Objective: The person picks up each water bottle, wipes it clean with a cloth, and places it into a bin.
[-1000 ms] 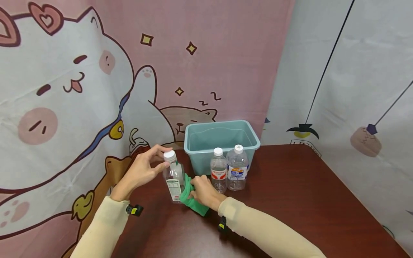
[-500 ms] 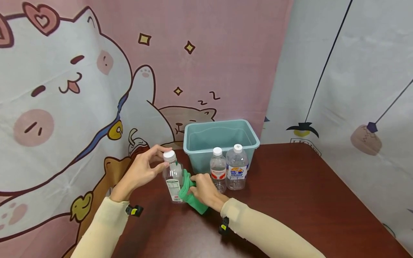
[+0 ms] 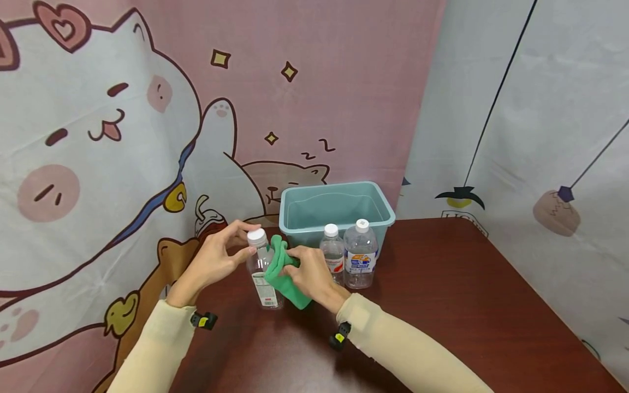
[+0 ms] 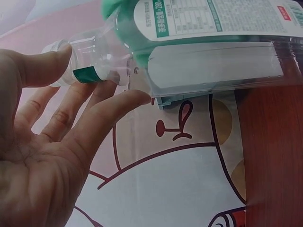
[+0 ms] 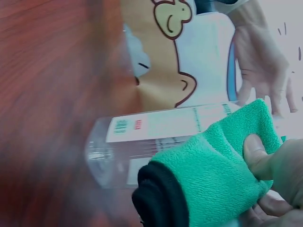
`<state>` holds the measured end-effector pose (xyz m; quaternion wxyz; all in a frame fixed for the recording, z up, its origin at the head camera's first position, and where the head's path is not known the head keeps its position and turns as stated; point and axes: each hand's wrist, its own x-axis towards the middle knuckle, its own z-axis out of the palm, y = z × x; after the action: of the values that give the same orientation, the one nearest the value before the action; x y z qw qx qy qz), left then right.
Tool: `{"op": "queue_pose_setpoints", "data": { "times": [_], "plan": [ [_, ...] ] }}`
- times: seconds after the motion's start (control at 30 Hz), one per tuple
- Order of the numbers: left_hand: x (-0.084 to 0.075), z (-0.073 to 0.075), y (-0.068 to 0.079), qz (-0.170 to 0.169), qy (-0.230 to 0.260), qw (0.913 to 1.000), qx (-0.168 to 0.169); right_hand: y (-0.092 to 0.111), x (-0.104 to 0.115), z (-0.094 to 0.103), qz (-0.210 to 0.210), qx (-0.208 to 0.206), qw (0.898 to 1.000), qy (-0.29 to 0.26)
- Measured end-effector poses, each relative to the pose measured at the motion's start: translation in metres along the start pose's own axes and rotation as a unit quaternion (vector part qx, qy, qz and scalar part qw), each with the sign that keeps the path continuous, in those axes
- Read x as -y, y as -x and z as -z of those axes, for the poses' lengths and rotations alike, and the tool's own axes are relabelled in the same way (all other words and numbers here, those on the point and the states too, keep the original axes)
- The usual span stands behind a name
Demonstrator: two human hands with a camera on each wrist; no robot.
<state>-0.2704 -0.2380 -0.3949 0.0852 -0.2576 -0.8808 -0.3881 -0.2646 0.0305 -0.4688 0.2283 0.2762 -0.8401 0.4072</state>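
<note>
Holding bottle (image 3: 257,266) | left fingers (image 3: 236,228) clamped on cap (image 3: 256,236) | right fingers (image 3: 298,252) clamped on green cloth (image 3: 290,289) | label (image 4: 189,19) (barcode (image 5: 120,126), "280")

On the desk (image 3: 442,284), a tub (image 3: 336,204). In front of it, a middle bottle (image 3: 336,256) beside a right bottle (image 3: 360,259). Farther left, a cloth (image 3: 289,286), then a left bottle (image 3: 260,267).

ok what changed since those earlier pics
The right hand moved the green cloth up the held bottle, toward its neck; neither hand let go. The left hand, red-labelled bottle, blue-labelled bottle and bin stayed put.
</note>
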Motion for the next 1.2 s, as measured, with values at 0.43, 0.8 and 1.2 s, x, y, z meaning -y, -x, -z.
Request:
{"op": "queue_pose_setpoints", "data": {
  "times": [0.43, 0.8, 1.2],
  "plan": [
    [0.003, 0.003, -0.002, -0.015, 0.01, 0.9998, -0.003, -0.042, 0.036, 0.012, -0.021, -0.007, 0.999, -0.036],
    [0.001, 0.0, -0.002, -0.01, 0.003, 0.9999, -0.001, -0.046, 0.043, 0.016, -0.031, 0.015, 0.999, -0.024],
    [0.001, -0.002, 0.0, -0.007, 0.008, 0.9999, 0.005, -0.041, 0.037, 0.016, -0.021, 0.045, 0.999, 0.002]
  ]
}}
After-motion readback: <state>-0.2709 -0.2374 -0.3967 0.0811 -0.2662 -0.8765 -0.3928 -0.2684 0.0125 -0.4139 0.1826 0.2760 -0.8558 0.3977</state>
